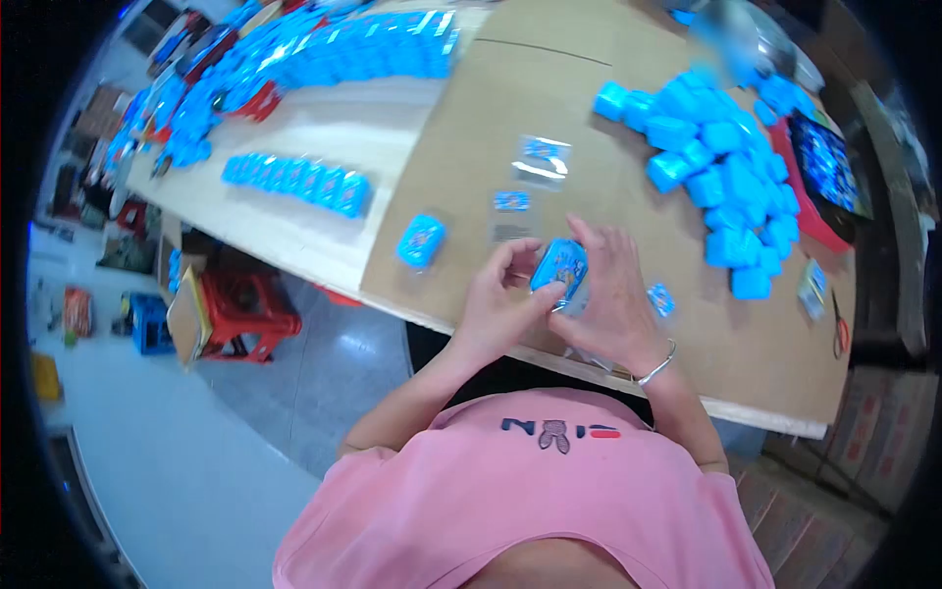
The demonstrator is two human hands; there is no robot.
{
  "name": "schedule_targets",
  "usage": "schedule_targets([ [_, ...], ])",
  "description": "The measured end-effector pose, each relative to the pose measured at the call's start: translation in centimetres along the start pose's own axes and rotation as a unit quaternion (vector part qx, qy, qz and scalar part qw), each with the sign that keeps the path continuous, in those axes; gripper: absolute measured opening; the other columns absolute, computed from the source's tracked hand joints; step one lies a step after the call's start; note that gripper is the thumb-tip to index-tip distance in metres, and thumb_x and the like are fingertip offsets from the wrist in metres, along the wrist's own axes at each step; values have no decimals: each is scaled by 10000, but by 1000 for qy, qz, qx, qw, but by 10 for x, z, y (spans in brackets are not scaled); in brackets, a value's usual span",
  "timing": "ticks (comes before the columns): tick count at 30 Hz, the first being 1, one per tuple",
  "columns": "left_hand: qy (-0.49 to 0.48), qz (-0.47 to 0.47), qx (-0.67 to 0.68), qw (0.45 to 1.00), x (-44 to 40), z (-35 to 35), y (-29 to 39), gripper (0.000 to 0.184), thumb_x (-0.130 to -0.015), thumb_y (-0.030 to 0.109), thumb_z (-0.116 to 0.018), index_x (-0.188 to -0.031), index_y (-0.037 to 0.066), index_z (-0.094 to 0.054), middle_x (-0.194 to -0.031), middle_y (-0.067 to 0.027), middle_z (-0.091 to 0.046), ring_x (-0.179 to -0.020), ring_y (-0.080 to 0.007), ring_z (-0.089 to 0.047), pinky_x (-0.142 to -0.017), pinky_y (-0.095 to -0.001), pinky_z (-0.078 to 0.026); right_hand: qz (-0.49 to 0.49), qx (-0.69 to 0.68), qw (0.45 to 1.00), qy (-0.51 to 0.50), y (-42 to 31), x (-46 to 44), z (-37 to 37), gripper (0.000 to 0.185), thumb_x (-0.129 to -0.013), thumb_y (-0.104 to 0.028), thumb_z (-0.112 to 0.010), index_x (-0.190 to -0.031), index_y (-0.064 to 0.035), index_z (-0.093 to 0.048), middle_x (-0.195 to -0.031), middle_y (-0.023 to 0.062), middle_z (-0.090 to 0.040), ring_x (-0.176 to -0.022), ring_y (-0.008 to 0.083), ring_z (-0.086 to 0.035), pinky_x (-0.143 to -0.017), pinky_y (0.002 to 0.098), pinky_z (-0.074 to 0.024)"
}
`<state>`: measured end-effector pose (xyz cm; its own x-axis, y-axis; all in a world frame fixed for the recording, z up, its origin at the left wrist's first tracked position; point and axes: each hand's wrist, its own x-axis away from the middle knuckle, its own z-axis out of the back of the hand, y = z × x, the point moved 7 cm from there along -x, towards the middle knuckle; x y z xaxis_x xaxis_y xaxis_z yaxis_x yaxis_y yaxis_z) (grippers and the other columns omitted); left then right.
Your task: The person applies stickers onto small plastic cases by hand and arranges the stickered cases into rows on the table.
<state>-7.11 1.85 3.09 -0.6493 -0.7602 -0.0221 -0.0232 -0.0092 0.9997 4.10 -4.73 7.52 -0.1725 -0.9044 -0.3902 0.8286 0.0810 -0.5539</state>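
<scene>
Between my two hands, close to the table's front edge, is a small blue box with a printed label. My left hand grips it from the left, its thumb across the lower end. My right hand closes round the right side, with a bit of clear wrapping showing by the palm. A finished-looking blue box lies left of my left hand. Beyond my hands are a printed card and a clear packet with a blue print. By my right wrist lies a small blue printed piece.
A heap of plain blue boxes covers the right side, beside a red tray and scissors. At left stand a row of wrapped boxes and a larger stack. A red stool is on the floor.
</scene>
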Motion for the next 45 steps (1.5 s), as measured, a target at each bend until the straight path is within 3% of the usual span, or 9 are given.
schedule_targets([
  [1,40,-76,-196,977,8,16,14,457,-795,66,-667,-1209,-18,-490,-1086,-123,-555,-975,-206,-547,-858,-316,-448,-2,-23,1000,-21,-4,-4,-16,837,-596,-162,-722,-1336,-18,-358,-1068,148,-515,-932,286,-523,-943,435,-380],
  [6,295,-153,-365,870,17,121,3,383,-833,101,-628,-1184,-8,-522,-1072,-127,-571,-951,-211,-546,-843,-314,-444,-19,-81,994,-75,-14,-19,-88,755,-635,-167,-701,-1302,-8,-387,-1075,177,-497,-927,323,-517,-856,410,-434],
  [7,299,-155,-369,866,17,126,-3,383,-833,101,-628,-1184,-8,-522,-1072,-127,-571,-951,-211,-546,-843,-314,-444,-18,-79,994,-77,-11,-25,-101,743,-643,-169,-699,-1298,-6,-388,-1078,182,-497,-931,331,-517,-850,410,-438],
  [9,244,20,-139,960,5,134,-41,309,-857,99,-598,-1137,-24,-554,-989,-111,-606,-862,-168,-563,-773,-274,-465,-8,-76,994,-80,-13,-43,-121,720,-659,-172,-694,-1290,-2,-392,-1085,191,-497,-941,346,-517,-839,410,-447],
  [11,253,-66,-162,952,5,129,-35,279,-866,111,-592,-1103,-35,-579,-903,-84,-624,-757,-121,-553,-675,-234,-466,15,-89,993,-79,-15,-47,-121,720,-672,-178,-696,-1296,7,-388,-1077,203,-497,-947,355,-516,-829,411,-454],
  [16,243,-40,-91,965,10,138,-50,314,-864,128,-595,-1147,-4,-562,-955,-92,-623,-785,-143,-561,-687,-246,-456,79,-7,995,-59,-49,-55,-120,746,-704,-212,-714,-1348,-36,-382,-1180,202,-472,-1025,345,-491,-896,424,-414],
  [26,468,-39,-170,866,25,314,-40,342,-833,64,-548,-1174,32,-548,-1109,-103,-569,-999,-229,-535,-883,-315,-424,139,65,983,-98,-62,-63,-140,597,-776,-207,-684,-1322,-118,-459,-1276,161,-451,-1041,326,-479,-905,400,-407],
  [31,423,-124,-467,766,-19,412,-30,587,-705,-42,-476,-1272,106,-504,-1363,-212,-382,-1231,-358,-365,-1045,-409,-310,119,49,985,-115,-65,-65,-139,561,-790,-188,-666,-1310,-114,-470,-1272,151,-455,-1033,333,-478,-900,405,-410],
  [45,345,-34,-615,708,-72,464,-26,523,-760,-13,-532,-1236,201,-543,-1428,-177,-323,-1277,-393,-325,-1056,-448,-284,101,52,984,-138,-64,-67,-142,571,-784,-199,-675,-1309,-112,-470,-1266,151,-458,-1030,329,-480,-893,403,-421],
])
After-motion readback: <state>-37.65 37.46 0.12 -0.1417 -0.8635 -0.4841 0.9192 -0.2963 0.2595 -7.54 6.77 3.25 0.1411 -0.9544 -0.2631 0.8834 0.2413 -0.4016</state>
